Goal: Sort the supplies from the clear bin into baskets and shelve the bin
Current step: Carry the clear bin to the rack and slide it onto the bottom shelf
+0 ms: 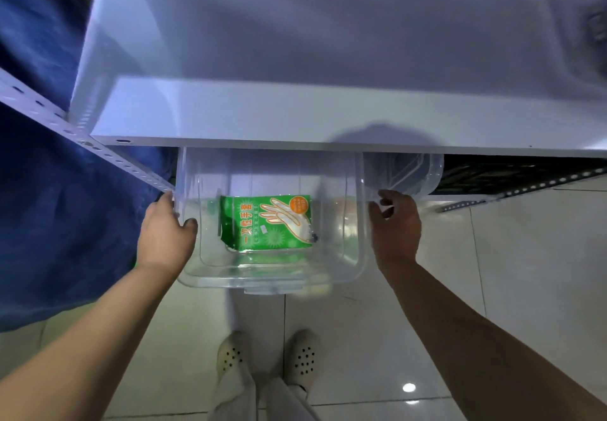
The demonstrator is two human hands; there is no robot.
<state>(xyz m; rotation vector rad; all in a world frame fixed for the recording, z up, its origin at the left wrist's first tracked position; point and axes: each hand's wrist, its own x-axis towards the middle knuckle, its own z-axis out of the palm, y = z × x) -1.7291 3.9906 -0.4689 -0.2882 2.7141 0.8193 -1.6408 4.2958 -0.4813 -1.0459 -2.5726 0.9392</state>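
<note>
The clear bin sits half under a white shelf board, its near end sticking out toward me. A green packet of disposable gloves lies inside on the bin's floor. My left hand grips the bin's left rim, thumb hooked over the edge into the bin. My right hand holds the right rim, fingers curled round the edge. The far half of the bin is hidden beneath the shelf board.
A second clear container stands on the shelf just right of the bin. A dark basket is further right under the board. A perforated shelf upright and blue fabric lie left. Tiled floor and my feet are below.
</note>
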